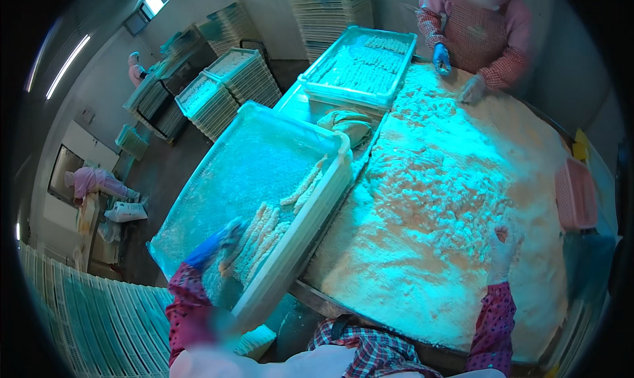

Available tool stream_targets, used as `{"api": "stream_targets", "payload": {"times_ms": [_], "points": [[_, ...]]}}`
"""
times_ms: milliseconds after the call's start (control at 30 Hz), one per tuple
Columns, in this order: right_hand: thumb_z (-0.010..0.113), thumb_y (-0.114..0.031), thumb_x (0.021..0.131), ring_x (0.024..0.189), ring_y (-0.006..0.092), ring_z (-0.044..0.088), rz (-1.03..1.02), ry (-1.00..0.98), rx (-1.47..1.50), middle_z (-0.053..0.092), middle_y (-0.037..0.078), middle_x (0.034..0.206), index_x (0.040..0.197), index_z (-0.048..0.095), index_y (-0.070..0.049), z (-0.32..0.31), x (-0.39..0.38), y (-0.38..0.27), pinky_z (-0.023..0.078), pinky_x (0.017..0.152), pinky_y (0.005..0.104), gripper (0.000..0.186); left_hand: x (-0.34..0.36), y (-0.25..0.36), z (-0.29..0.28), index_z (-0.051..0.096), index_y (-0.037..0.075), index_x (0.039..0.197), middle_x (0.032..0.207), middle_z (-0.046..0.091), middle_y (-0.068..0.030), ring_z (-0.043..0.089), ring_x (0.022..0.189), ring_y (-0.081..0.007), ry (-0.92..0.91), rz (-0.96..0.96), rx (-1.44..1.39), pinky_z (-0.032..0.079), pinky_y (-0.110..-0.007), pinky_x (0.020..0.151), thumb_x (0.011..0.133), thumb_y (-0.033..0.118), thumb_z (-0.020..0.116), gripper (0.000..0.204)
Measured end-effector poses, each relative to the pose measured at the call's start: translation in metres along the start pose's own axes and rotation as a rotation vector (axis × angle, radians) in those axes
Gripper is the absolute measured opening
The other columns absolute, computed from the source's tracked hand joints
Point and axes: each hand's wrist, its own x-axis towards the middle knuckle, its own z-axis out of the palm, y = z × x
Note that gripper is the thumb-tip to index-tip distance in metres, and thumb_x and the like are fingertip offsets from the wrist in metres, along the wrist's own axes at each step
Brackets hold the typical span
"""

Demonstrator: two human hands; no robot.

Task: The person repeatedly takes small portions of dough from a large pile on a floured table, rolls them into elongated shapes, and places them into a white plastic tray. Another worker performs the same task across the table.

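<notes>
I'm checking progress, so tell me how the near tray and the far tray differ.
The near tray is largely bare, its strips along the right; the far tray has rows over most of its floor. The left hand is at the near tray's strips; no hand is in the far tray. Both are rectangular, rimmed trays.

the left hand [228,238], gloved in blue, reaches forward and slightly inward. the pale-gloved right hand [503,254] points ahead, fingers [494,242] bent, well apart from the left.

Left hand [223,240]: fingers blurred;
Right hand [502,256]: reddish patch [501,233] at fingertips too small to identify;
Co-worker [477,40]: head cut off;
Tall tray stack [331,18]: top cut off
</notes>
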Motion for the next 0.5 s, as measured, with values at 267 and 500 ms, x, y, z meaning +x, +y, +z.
{"api": "stream_targets", "payload": {"times_ms": [267, 500], "points": [[0.071, -0.016, 0.073, 0.094, 0.0218, 0.057, -0.18, -0.633, -0.43, 0.06, 0.008, 0.097, 0.096, 0.061, -0.007, -0.009, -0.088, -0.02, 0.044, 0.088, 0.0366, 0.027, -0.027, -0.019, 0.042, 0.037, 0.003, 0.137, 0.138, 0.042, -0.0092, 0.043, 0.122, -0.021, 0.249, 0.313, 0.032, 0.033, -0.034, 0.101, 0.09, 0.028, 0.053, 0.055], [0.065, -0.016, 0.076, 0.099, 0.0302, 0.052, -0.476, -0.731, -0.94, 0.055, 0.012, 0.106, 0.107, 0.056, -0.008, -0.019, -0.16, -0.001, 0.044, 0.084, 0.0394, 0.033, 0.091, -0.034, 0.285, 0.05, 0.006, 0.126, 0.115, 0.058, -0.0129, 0.056, 0.103, -0.0222, -0.111, 0.383, 0.255, 0.044, -0.036, 0.088, 0.083, 0.024, 0.065, 0.049]]}}
